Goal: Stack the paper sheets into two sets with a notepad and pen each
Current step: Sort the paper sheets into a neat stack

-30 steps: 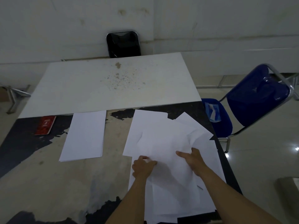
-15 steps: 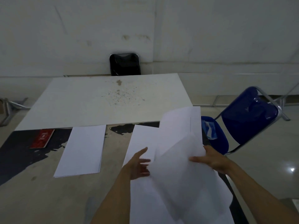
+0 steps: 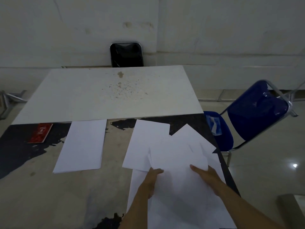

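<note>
between the two sets of fingers a loose white sheet (image 3: 178, 164) is lying on top of the scattered paper sheets (image 3: 184, 192) at the near right of the worn table (image 3: 49, 195). the left hand (image 3: 151, 180) is gripping that sheet's left edge, thumb lying on top near its tip and the other fingers (image 3: 150, 194) curling under the paper, so it is pinching the sheet rather than pressing flat. the right hand (image 3: 204, 175) is resting on the sheet's right side, its fingers lying close together and fairly straight on the paper; whether any are tucking beneath an edge i cannot tell. beyond the fingertips more sheets are fanning away at crooked angles, one corner reaching toward the table's dark right edge. well to the left of the left fingers a squared-up stack of paper (image 3: 82, 144) is lying alone, its edges lining up. farther left of that, a red notepad (image 3: 40, 133) is sitting partly beneath the near edge of a white board (image 3: 82, 96) that is covering the far half of the table. off to the right of the right fingers a blue chair (image 3: 254, 116) is standing on the floor, and a black chair (image 3: 126, 54) is standing past the board against the wall.
</note>
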A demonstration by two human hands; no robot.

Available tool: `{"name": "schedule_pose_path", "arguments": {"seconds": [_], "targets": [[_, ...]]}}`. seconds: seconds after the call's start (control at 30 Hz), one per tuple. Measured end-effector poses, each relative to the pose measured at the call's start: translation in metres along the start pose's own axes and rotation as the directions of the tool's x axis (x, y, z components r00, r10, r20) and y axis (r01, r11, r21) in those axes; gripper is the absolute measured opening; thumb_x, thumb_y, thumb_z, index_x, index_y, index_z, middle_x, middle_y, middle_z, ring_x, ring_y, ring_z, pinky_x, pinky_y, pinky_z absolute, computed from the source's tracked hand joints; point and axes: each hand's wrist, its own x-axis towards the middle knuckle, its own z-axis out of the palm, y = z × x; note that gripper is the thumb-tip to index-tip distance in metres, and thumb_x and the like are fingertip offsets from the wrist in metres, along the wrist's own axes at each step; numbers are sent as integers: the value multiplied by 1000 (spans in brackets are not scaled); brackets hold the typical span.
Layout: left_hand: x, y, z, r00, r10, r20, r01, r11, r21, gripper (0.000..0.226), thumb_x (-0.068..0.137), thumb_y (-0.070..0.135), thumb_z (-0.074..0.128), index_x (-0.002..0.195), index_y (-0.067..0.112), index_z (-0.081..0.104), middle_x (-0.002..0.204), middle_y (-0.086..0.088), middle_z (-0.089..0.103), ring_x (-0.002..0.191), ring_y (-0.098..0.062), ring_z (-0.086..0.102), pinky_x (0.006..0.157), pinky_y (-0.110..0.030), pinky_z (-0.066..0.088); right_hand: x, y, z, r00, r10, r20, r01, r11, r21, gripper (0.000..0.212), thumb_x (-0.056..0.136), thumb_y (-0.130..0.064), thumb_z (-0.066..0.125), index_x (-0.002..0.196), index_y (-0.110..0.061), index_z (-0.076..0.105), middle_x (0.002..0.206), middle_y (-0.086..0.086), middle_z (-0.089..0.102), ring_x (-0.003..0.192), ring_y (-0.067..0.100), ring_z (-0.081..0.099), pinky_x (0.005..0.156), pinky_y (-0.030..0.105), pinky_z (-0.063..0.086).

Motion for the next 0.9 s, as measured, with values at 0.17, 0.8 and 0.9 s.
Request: {"name": "schedule_pose_path", "arguments": {"seconds": [0.17, 0.8, 0.9], "targets": [[4, -6, -13, 982, 186, 21, -188, 978, 93, 75, 72, -1, 80, 134, 24, 47, 123, -4, 62, 105, -25, 61, 76, -34, 57, 8, 0, -6, 990, -9, 139, 7, 1000, 14, 46, 85, -12, 76, 126, -16, 58, 116, 5, 68, 105, 27, 63, 83, 38, 53], [-87, 208, -12, 651, 752, -101, -720, 654, 233, 43, 76, -3, 69, 114, 17, 67, 106, -1, 71, 96, -27, 67, 71, -34, 59, -21, -209, 41, 842, -514, 163, 472, 848, 240, 71, 48, -3, 96, 113, -9, 68, 112, 13, 72, 103, 33, 67, 75, 47, 60], [-88, 221, -11, 593, 787, -171, -724, 614, 313, 39, 71, 13, 72, 110, 15, 68, 106, -5, 72, 97, -31, 66, 79, -46, 58, -16, -224, 53, 860, -506, 62, 481, 845, 234, 73, 44, -5, 97, 109, -10, 65, 113, 11, 70, 100, 35, 66, 71, 51, 60]]}}
